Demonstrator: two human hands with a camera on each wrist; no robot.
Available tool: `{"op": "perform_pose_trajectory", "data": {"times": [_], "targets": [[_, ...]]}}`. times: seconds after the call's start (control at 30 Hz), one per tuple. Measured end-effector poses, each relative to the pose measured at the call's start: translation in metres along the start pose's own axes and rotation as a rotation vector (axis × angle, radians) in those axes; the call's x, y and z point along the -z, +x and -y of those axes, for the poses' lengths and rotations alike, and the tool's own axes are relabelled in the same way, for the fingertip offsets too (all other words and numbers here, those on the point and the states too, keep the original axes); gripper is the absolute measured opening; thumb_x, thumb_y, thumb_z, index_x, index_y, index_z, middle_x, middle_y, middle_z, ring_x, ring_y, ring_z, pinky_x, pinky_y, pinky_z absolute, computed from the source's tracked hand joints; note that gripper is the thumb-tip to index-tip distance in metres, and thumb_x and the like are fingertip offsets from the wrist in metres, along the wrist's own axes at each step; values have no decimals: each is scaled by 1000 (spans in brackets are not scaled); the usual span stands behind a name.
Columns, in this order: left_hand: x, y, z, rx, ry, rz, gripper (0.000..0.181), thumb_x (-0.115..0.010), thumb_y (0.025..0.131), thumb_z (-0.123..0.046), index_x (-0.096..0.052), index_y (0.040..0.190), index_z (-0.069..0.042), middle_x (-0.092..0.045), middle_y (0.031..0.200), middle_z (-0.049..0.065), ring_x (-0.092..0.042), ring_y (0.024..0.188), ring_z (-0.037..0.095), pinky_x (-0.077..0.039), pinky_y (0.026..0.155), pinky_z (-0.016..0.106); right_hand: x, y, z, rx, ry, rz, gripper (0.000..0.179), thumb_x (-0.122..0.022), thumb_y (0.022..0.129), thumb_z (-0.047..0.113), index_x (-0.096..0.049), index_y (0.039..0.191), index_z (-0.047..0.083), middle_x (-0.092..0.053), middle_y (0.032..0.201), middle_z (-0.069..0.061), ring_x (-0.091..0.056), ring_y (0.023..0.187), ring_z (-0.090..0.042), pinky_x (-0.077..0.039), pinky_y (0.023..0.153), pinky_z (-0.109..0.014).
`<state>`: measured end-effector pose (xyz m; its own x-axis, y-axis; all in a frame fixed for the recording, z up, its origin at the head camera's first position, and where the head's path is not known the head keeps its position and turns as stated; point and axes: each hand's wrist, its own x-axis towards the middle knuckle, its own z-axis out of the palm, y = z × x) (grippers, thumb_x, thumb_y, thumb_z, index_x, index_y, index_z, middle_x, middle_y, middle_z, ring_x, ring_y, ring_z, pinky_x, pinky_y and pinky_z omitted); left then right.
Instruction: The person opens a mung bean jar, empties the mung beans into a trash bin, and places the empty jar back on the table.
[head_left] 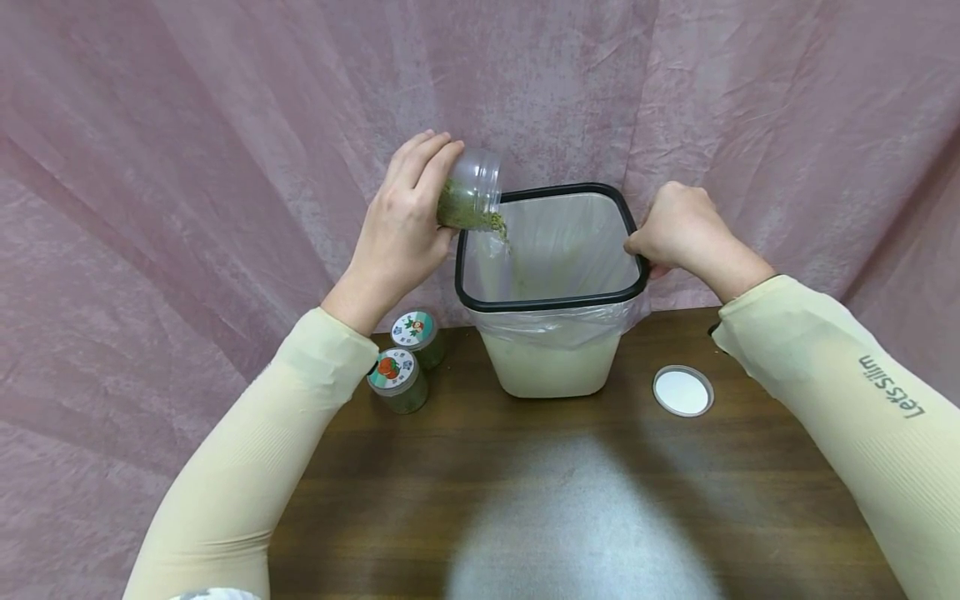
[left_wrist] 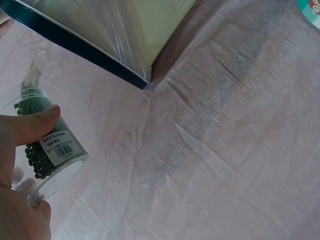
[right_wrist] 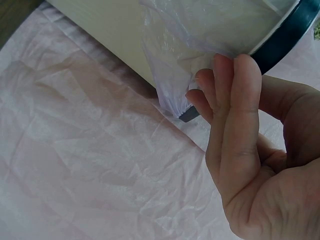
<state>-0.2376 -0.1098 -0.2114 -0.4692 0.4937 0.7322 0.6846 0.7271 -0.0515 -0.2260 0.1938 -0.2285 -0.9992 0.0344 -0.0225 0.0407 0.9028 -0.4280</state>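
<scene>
My left hand (head_left: 408, 208) grips a clear plastic jar (head_left: 471, 190) tilted on its side, its mouth over the left rim of a cream trash can (head_left: 551, 358). Green mung-bean-like grains spill from the mouth into the can, and more lie in the jar, beside a barcode label (left_wrist: 61, 147) in the left wrist view. A black ring (head_left: 555, 304) holds a clear plastic liner (head_left: 570, 250) around the can's top. At the ring's right side, my right hand (head_left: 686, 229) holds the rim, with thumb inside and fingers outside; the can's front leans toward me.
Two lidded jars (head_left: 401, 387) with picture labels stand left of the can on the brown wooden table (head_left: 420, 500). A round white lid (head_left: 682, 391) lies to the right. Behind hangs a pink curtain (head_left: 300, 125).
</scene>
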Motion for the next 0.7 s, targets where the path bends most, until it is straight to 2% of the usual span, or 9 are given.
{"op": "perform_pose_trajectory", "data": {"times": [0.47,0.7], "targets": [[0,-1,-1,-1,9,10,69,-64,69,9,-47,134,-7,-47,139,11,-36,135,25,-26,115,28,-1,0,1,1,5,7,18,-60,70,18,-68,65,2,-61,44,-2,-64,46,-18,-52,75,-42],[0,-1,0,-7,5,-1,70,-63,67,10,-48,134,-6,-48,137,12,-36,135,24,-24,116,27,-2,-2,3,-4,7,-10,22,-62,69,19,-64,75,-2,-62,46,-5,-64,46,-20,-54,71,-42]]}}
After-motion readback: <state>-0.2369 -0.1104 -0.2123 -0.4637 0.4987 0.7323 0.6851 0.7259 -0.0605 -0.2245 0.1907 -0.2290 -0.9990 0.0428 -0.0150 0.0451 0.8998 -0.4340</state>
